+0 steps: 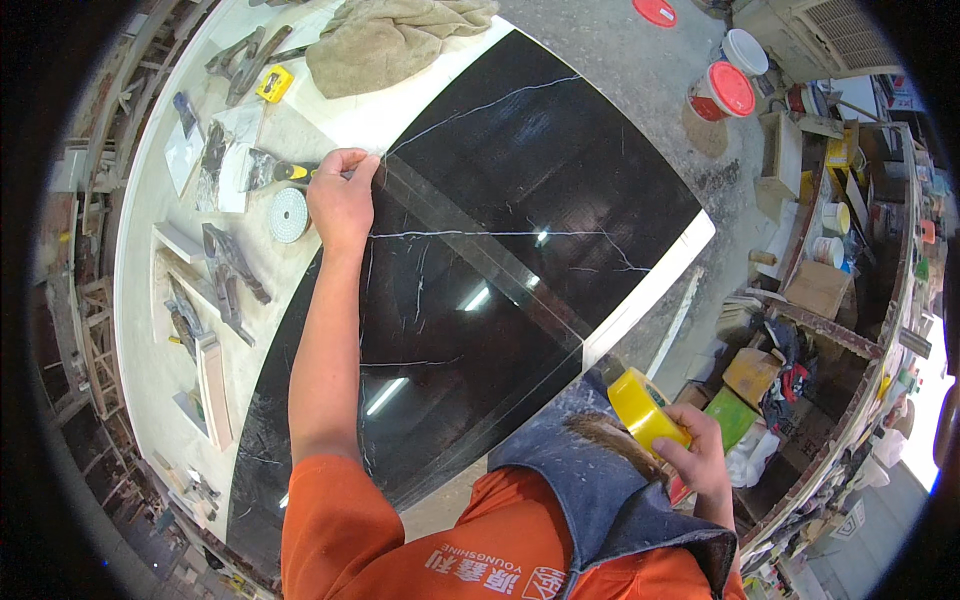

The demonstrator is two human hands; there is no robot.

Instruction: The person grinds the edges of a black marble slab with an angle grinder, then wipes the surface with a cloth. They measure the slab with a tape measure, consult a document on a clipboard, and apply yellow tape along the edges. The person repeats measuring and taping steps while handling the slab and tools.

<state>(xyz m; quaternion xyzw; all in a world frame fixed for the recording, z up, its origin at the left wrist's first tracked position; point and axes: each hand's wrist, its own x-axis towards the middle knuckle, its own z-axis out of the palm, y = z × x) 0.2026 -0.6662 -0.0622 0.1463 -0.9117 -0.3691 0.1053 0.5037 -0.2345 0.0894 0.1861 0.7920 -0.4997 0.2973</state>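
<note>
A black stone slab (pixel 520 130) with white veins lies before me, glossy and reflecting lights. My left hand (pixel 342 200) is at its left edge, thumb and forefinger pinched on the end of a clear tape strip (pixel 450 218). The strip runs diagonally over the slab to the near right edge. There, past the rim, my right hand (pixel 697 446) grips a yellow roll of tape (pixel 640 408), with the strip leading toward it. Beside my left wrist lie a scraper (pixel 280 170) with a black and yellow handle and a round white polishing pad (pixel 289 215).
Clamps (pixel 232 280), a yellow tape measure (pixel 274 83) and a crumpled brown cloth (pixel 385 45) lie on the white table (pixel 150 330). A red-lidded bucket (pixel 722 92) stands on the floor at far right. Cluttered wooden shelving (pixel 835 340) lines the right side.
</note>
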